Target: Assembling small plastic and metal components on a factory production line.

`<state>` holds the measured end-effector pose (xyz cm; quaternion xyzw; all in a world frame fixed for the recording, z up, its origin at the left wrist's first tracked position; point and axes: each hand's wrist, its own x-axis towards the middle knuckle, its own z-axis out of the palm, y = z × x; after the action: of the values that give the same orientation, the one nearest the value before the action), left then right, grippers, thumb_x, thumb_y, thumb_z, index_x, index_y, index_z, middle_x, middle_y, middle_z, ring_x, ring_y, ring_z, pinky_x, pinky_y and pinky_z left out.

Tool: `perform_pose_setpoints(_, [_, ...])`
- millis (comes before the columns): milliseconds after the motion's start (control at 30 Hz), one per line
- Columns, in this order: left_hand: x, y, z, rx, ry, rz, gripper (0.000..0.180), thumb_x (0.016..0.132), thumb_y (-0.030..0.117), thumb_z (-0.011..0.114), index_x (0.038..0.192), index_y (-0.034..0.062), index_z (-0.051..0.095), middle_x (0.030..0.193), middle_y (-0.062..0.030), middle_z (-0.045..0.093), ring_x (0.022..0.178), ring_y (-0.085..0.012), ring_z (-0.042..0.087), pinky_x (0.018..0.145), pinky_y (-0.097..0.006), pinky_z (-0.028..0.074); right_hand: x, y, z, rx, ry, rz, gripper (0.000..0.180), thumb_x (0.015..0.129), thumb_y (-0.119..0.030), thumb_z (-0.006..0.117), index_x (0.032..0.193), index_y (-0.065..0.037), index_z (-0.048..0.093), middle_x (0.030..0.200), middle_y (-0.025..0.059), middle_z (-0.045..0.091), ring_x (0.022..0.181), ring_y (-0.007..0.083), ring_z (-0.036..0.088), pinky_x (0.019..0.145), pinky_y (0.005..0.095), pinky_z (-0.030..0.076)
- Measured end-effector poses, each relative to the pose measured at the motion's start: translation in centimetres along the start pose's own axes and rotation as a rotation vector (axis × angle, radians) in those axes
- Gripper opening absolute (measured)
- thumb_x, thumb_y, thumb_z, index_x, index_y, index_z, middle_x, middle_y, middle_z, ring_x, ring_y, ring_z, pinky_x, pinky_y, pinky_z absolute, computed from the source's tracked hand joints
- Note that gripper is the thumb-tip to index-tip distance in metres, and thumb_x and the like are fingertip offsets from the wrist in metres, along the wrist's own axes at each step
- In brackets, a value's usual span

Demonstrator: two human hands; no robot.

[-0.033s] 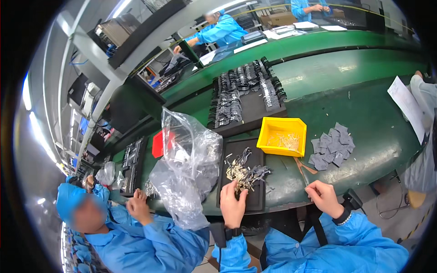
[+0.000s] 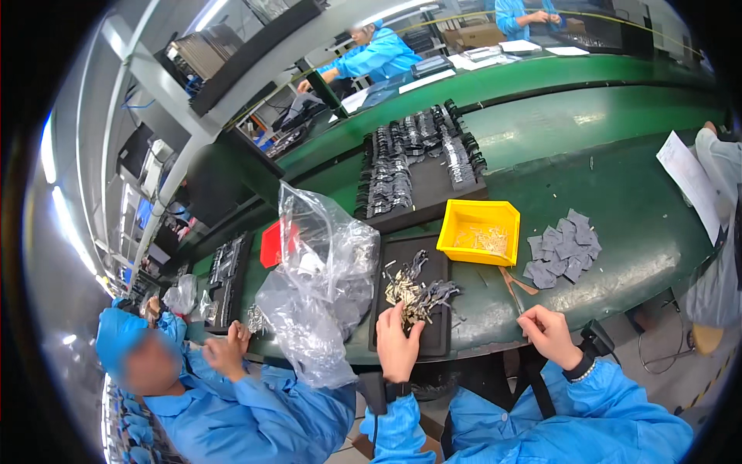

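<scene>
While the left hand (image 2: 398, 344) pinches one small part (image 2: 403, 308), the right hand (image 2: 550, 334) stays curled, holding nothing visible.

A long green surface (image 2: 618, 209) curves across the room. Behind the green surface runs a second green line (image 2: 541, 73), with persons in blue coats seated at it. A grey overhead frame (image 2: 162, 100) stands left of the green surface. Strip lights (image 2: 54, 209) glow further left. Grey floor (image 2: 665, 363) lies below its right end.

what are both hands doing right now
left hand: fingers in the pile of small metal parts, grip unclear
right hand: loosely curled at the table edge, contents unclear
</scene>
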<state>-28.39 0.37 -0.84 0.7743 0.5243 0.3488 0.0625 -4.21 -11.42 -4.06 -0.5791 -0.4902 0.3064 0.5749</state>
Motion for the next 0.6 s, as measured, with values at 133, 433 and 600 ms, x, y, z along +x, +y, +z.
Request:
perform_pose_setpoints(133, [0.2, -2.3, 1.3, -0.058, -0.035, -0.030, 0.022, 0.074, 0.015, 0.068, 0.092, 0.0041, 0.060, 0.097, -0.0096, 0.055, 0.093, -0.0292, 0.052, 0.079, -0.037, 0.043, -0.2, 0.4, 0.1, -0.110, -0.016, -0.055, 0.009, 0.083, -0.007, 0.060, 0.080, 0.002, 0.058, 0.059, 0.0042, 0.056, 0.050, 0.0062, 0.051, 0.045, 0.0219, 0.039])
perform_pose_setpoints(433, [2.6, -3.5, 0.9, -0.595, -0.165, -0.290, 0.019, 0.081, 0.013, 0.063, 0.094, -0.0006, 0.062, 0.083, -0.0074, 0.063, 0.068, -0.0150, 0.060, 0.062, -0.027, 0.047, -0.4, 0.4, -0.7, 0.012, 0.006, 0.121, 0.009, 0.085, -0.007, 0.059, 0.081, 0.001, 0.058, 0.061, 0.0019, 0.059, 0.052, 0.0040, 0.053, 0.047, 0.0190, 0.041])
perform_pose_setpoints(600, [3.2, -3.1, -0.1, -0.414, -0.200, -0.220, 0.024, 0.083, 0.011, 0.059, 0.104, -0.0005, 0.058, 0.092, -0.0116, 0.061, 0.077, -0.0188, 0.060, 0.067, -0.029, 0.048, -0.6, 0.3, -1.0, 0.074, 0.017, 0.165, 0.009, 0.085, -0.007, 0.059, 0.081, 0.001, 0.058, 0.063, 0.0019, 0.059, 0.054, 0.0038, 0.054, 0.048, 0.0185, 0.042])
